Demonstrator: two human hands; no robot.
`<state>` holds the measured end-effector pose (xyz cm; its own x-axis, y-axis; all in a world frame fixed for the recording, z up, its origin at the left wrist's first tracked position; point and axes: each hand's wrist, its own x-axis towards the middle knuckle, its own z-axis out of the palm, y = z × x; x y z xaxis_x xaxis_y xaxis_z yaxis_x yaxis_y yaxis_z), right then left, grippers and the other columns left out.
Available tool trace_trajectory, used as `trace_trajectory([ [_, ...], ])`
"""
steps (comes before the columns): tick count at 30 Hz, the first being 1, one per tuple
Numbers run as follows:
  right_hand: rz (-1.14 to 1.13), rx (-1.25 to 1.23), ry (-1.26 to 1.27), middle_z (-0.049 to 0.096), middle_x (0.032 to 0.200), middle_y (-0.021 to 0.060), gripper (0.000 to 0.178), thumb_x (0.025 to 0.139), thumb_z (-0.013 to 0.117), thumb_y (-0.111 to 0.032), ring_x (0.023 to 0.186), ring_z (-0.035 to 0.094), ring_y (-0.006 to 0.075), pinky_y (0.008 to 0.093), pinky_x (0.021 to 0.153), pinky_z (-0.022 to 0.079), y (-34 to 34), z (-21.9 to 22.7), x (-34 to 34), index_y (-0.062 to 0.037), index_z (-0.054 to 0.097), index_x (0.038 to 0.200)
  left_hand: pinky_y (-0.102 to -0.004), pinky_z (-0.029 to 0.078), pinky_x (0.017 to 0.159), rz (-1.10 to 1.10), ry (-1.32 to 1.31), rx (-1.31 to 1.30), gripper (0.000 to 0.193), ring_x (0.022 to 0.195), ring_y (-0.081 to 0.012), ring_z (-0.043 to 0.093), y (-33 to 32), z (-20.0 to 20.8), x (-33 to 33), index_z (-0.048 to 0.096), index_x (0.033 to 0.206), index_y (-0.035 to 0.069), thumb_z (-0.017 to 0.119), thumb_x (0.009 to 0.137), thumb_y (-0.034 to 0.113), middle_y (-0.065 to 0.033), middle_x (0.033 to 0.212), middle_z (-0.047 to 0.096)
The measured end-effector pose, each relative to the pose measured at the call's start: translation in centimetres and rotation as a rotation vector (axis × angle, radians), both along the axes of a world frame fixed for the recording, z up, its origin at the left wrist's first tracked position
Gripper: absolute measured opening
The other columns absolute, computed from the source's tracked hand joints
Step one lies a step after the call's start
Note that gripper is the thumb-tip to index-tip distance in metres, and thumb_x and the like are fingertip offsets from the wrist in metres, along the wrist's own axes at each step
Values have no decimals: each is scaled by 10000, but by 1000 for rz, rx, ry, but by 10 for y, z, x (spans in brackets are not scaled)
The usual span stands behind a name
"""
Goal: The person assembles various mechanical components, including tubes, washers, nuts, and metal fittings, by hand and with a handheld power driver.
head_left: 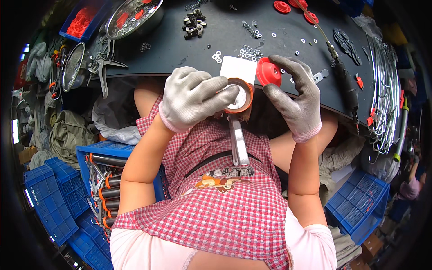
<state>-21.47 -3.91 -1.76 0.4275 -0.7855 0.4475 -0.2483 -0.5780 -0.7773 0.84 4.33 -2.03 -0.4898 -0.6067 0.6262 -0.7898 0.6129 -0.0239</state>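
Between my knees stands a tool with a round, orange-rimmed end and a metal lever handle pointing down toward my lap. A pale disc sits inside the rim. My gloved left hand is closed, its thumb and forefinger brought together over that disc; whatever they pinch is hidden. To the right, my gloved right hand grips a red round plastic cap between thumb and fingers. The cap is apart from the orange rim, beside a white block at the table edge.
Washers, springs and black clips lie on the dark table. A black power screwdriver hangs at right near metal rods. A metal bowl stands at back left. A blue crate holds black tubes.
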Motion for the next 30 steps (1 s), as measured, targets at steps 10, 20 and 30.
trace_trajectory([
  [10, 325, -118, 340, 611, 1083, 81, 482, 686, 726, -266, 1015, 538, 306, 416, 916, 398, 3, 13, 21, -147, 621, 1141, -418, 388, 982, 90, 1205, 802, 681, 1118, -333, 505, 11, -39, -30, 504, 1162, 10, 740, 638, 376, -179, 1180, 536],
  [20, 323, 31, 37, 604, 1101, 147, 496, 772, 687, -292, 972, 578, 317, 380, 846, 450, 7, 10, 28, 0, 565, 1153, -414, 475, 898, 86, 1005, 588, 1095, 1008, -319, 602, 4, -57, -39, 179, 1408, 118, 842, 552, 282, -152, 1103, 602],
  [30, -157, 215, 51, 658, 941, 142, 325, 757, 620, -115, 925, 611, 228, 318, 858, 416, 30, -2, 23, 9, 614, 1057, -353, 487, 909, 169, 937, 561, 1155, 1030, -240, 604, 5, -60, -40, 143, 1400, 112, 882, 519, 217, -81, 1132, 576],
])
